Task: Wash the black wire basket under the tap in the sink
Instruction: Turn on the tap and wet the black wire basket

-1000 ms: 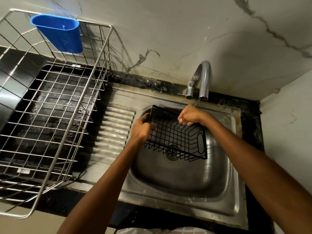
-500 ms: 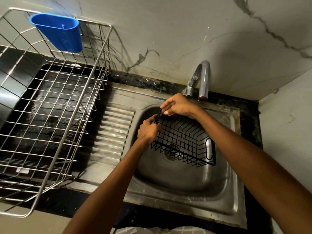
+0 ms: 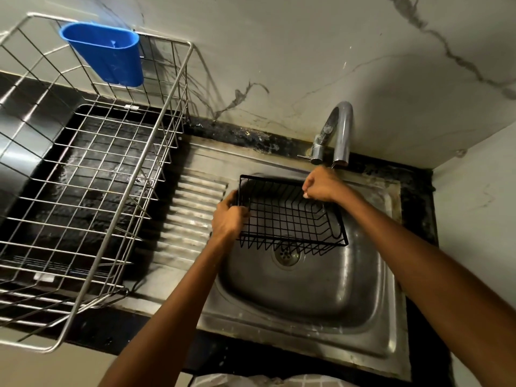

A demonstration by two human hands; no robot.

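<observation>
A large steel wire rack point(image 3: 92, 174) fills the left side, standing on the dark surface point(image 3: 92, 333) with its near corner over the edge. A blue plastic cup point(image 3: 107, 55) hangs on the rack's far rail, against the marbled wall point(image 3: 293, 51).

The steel sink point(image 3: 321, 317) sits to the right, its ribbed drainboard point(image 3: 192, 219) between bowl and rack. The round drain point(image 3: 287, 255) lies at the bowl's centre.

The black basket point(image 3: 290, 216) is held over the bowl, above the drain, open side up and tilted, its far rim close under the tap point(image 3: 342, 132). The tap curves down from the back ledge, its spout ending just above the right hand; whether water runs cannot be told.

The left hand point(image 3: 227, 219) is curled around the basket's left end wall, thumb on the rim and fingers closed on the wires. The right hand point(image 3: 321, 185) is a closed fist gripping the basket's far rim near its right corner, directly beneath the spout. Both forearms reach in from the bottom edge.
</observation>
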